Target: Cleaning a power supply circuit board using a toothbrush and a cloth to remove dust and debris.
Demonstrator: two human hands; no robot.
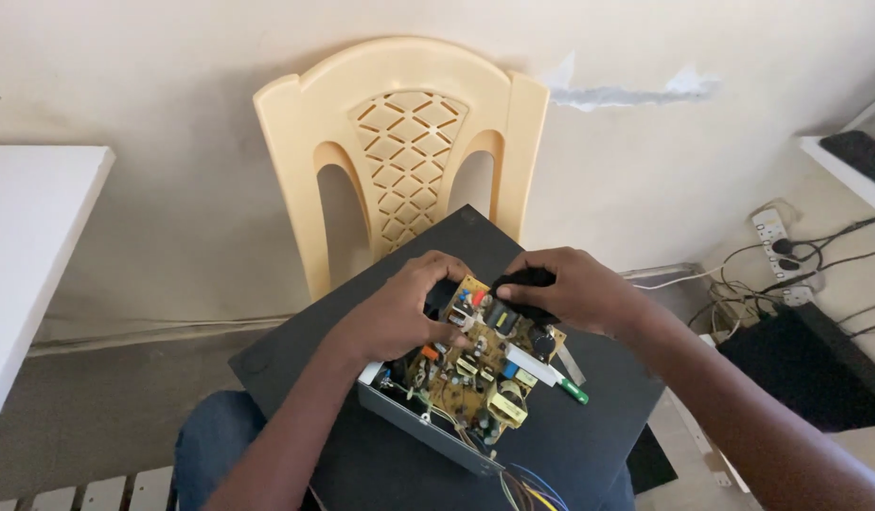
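Chair (404,142) of cream plastic stands against the wall, behind a black board (589,426) that lies across the person's lap. On this board sits a grey metal case (414,426), open on top, and a brown circuit board (475,374) with many small parts rests in it. A bundle of coloured wires (522,487) comes out at the near corner. The left hand (399,312) presses on the far left part of the circuit board, fingers curled close together. The right hand (570,284) pinches a black object (522,284) over the far edge. A white tool with green tip (551,374) lies just beside.
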